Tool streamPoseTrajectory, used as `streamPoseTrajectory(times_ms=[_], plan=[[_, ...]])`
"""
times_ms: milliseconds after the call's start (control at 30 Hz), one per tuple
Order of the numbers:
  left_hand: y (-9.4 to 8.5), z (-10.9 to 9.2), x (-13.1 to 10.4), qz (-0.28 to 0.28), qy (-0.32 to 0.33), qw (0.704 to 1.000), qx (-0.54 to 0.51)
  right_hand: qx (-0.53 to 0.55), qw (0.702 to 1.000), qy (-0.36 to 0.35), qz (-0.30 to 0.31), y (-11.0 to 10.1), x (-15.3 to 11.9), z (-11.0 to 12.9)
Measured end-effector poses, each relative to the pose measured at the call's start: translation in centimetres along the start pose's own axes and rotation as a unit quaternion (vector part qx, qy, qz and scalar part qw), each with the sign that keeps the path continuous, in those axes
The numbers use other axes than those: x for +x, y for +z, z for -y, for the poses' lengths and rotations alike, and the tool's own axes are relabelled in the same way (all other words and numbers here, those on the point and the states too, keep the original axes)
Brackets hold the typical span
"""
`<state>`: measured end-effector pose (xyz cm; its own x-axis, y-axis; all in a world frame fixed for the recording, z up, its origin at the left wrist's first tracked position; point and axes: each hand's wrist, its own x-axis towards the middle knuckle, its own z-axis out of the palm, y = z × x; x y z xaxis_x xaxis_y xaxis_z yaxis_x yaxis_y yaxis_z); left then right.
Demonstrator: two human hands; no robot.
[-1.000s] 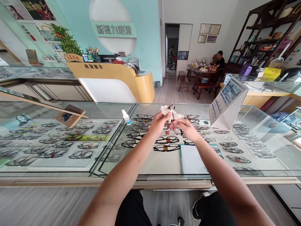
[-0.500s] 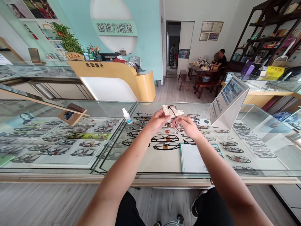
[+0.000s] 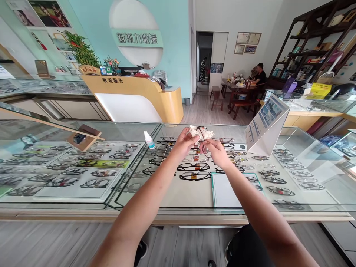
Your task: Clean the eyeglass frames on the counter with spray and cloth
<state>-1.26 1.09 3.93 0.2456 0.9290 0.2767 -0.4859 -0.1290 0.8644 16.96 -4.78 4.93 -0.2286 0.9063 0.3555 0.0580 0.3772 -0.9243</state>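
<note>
- Head view: two bare hands are close together over the glass counter (image 3: 180, 198), near its far side.
- The left hand (image 3: 183, 144) has its fingers pinched tight on a cream cloth (image 3: 194, 130).
- The right hand (image 3: 218, 150) has its fingers closed on some dark glasses (image 3: 199, 129).
- The dark glasses are between the two hands, up against the cloth, and a thin part hangs down below the fingers.
- The cloth is bunched up, so I cannot tell just how it goes around the lenses.
- A little white bottle (image 3: 149, 139) with a blue label stands on the counter, left of the hands and apart from them.
- Lots of frames (image 3: 195, 175) lie in rows under the glass.
- A big folded card (image 3: 265, 124) stands on the right.
- A white sheet (image 3: 226, 193) with a green-blue edge is near the front; I cannot tell if it is on or under the glass.
</note>
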Motion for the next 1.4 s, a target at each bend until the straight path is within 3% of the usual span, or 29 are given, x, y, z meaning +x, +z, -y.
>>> streamPoseTrajectory(times_ms=[167,433,600,767,1000,1200,1400], plan=[[0.2,-0.1,-0.1,-0.030,0.031,0.999,-0.002,0.023,1.000,0.010,-0.008,0.1,-0.1,0.1],[0.7,0.3,-1.0,-0.017,0.050,0.995,0.084,0.020,0.999,0.016,-0.026,-0.1,-0.3,-0.1],[0.5,0.8,-0.8,-0.046,0.046,0.996,0.067,0.031,0.999,0.009,-0.018,0.2,-0.4,-0.4],[0.2,0.7,-0.7,0.017,-0.001,0.998,0.063,0.024,1.000,-0.006,-0.003,0.4,-0.5,-0.4],[0.3,0.3,-0.8,0.055,-0.019,0.998,0.039,0.039,0.999,0.011,0.012,0.2,-0.4,-0.2],[0.4,-0.1,-1.0,0.048,-0.018,0.996,0.069,0.065,0.997,0.050,0.012,0.2,-0.6,0.2],[0.6,0.0,-1.2,0.009,0.010,0.997,0.081,0.052,0.998,0.018,0.037,0.3,-0.7,0.4]])
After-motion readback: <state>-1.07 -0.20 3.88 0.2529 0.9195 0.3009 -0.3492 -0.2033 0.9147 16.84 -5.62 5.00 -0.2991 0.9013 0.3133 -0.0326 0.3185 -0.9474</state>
